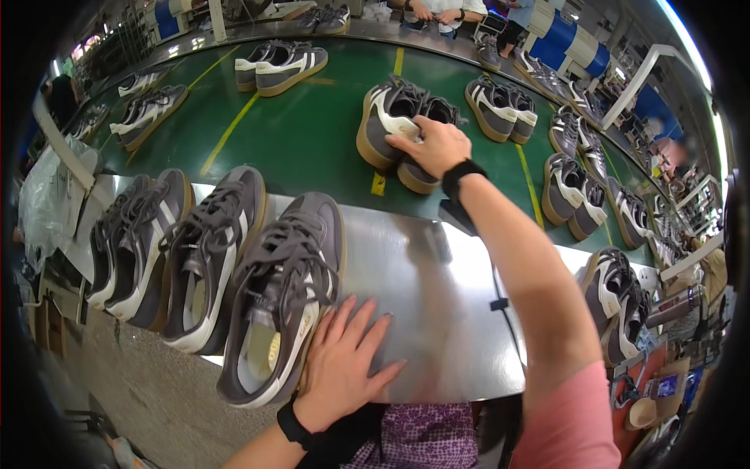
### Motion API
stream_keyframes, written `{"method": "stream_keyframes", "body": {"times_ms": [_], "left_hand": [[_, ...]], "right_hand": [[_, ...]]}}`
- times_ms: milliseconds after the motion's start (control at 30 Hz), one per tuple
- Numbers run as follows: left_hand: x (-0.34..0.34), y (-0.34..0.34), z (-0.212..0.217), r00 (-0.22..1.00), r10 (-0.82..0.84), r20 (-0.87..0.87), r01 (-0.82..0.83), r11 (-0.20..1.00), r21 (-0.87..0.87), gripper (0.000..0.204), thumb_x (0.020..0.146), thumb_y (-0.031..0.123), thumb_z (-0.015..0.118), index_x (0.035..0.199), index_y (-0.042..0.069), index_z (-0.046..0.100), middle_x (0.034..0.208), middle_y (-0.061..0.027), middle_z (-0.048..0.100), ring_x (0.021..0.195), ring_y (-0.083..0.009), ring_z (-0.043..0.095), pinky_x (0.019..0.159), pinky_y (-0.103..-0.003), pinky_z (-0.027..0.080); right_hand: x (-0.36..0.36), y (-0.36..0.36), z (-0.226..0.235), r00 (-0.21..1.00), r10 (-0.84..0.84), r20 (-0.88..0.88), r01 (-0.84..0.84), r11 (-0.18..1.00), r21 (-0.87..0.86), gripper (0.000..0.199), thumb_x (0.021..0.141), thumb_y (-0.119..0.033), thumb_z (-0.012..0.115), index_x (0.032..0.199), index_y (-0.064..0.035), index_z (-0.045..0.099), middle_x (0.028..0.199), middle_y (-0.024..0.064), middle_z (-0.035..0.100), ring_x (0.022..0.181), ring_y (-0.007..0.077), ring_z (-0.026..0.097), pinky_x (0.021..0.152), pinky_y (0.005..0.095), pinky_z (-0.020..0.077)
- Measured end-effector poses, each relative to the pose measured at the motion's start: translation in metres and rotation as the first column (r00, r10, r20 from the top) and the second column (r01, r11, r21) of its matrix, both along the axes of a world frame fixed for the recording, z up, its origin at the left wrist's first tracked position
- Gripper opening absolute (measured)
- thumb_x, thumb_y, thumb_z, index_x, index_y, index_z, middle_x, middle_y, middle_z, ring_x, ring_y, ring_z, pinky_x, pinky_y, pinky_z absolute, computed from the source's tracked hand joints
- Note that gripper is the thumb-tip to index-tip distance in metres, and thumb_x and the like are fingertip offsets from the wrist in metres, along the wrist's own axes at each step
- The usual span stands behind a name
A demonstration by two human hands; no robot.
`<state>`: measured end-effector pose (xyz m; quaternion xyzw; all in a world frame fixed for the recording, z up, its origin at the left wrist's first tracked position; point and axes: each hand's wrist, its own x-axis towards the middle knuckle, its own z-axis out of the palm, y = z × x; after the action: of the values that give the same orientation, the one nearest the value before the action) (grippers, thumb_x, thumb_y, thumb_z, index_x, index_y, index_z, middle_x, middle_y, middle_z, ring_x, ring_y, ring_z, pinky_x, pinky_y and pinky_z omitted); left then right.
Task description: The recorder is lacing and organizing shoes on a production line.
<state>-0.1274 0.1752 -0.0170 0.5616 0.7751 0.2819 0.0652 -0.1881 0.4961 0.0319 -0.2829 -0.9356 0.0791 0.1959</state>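
Note:
On the green conveyor belt (328, 133), my right hand (439, 147) reaches forward and grips a pair of grey sneakers (378, 125) by their heels. These have white side stripes and tan gum soles, with their heels toward me. My left hand (342, 361) lies with spread fingers on the shiny metal table (437, 313), holding nothing. Its fingertips rest close beside the nearest grey sneaker (305, 227), which stands laced with its toe pointing away. Left of that one stand another sneaker (223, 219) and a further pair (148, 234) along the table edge.
Several more sneaker pairs ride the belt, among them one at the far middle (285, 69) and one right of my hand (500, 109). A dark cable (500, 303) hangs over the table. Clear plastic bags (55, 195) hang at left. Another person's hands (433, 14) show across the belt.

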Motion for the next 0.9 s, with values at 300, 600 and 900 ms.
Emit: {"method": "stream_keyframes", "body": {"times_ms": [300,600,900], "left_hand": [[0.003,-0.003,-0.010,0.998,0.022,-0.066,-0.016,0.995,0.097,0.054,0.081,0.035,0.068,0.122,0.002,0.057,0.136,-0.0201,0.048,0.130,-0.0403,0.040,0.107,-0.050,0.031],[0.008,-0.007,-0.001,0.982,0.020,0.189,-0.069,0.965,0.252,0.052,0.088,0.032,0.064,0.125,-0.002,0.052,0.126,-0.0208,0.054,0.121,-0.0384,0.047,0.101,-0.043,0.038],[0.014,0.080,0.026,0.845,0.024,0.534,-0.157,0.966,0.204,0.071,0.079,0.018,0.065,0.136,-0.010,0.033,0.132,-0.0274,0.047,0.126,-0.0371,0.046,0.105,-0.038,0.037]], "right_hand": [[0.194,-0.109,0.048,0.949,0.312,0.047,-0.315,0.947,0.068,0.047,0.071,-0.051,0.077,0.091,-0.0099,0.067,0.067,0.0136,0.065,0.063,0.0317,0.065,0.054,0.0388,0.0485],[0.267,-0.168,0.014,0.959,0.256,-0.124,-0.218,0.942,0.255,0.043,0.078,-0.044,0.071,0.107,-0.0120,0.064,0.055,0.0033,0.054,0.049,0.0211,0.054,0.050,0.0343,0.0414],[0.262,-0.174,0.007,0.965,0.188,-0.181,-0.115,0.928,0.354,0.034,0.084,-0.043,0.066,0.100,-0.0129,0.064,0.053,0.0045,0.055,0.049,0.0228,0.057,0.047,0.0363,0.0426]]}}
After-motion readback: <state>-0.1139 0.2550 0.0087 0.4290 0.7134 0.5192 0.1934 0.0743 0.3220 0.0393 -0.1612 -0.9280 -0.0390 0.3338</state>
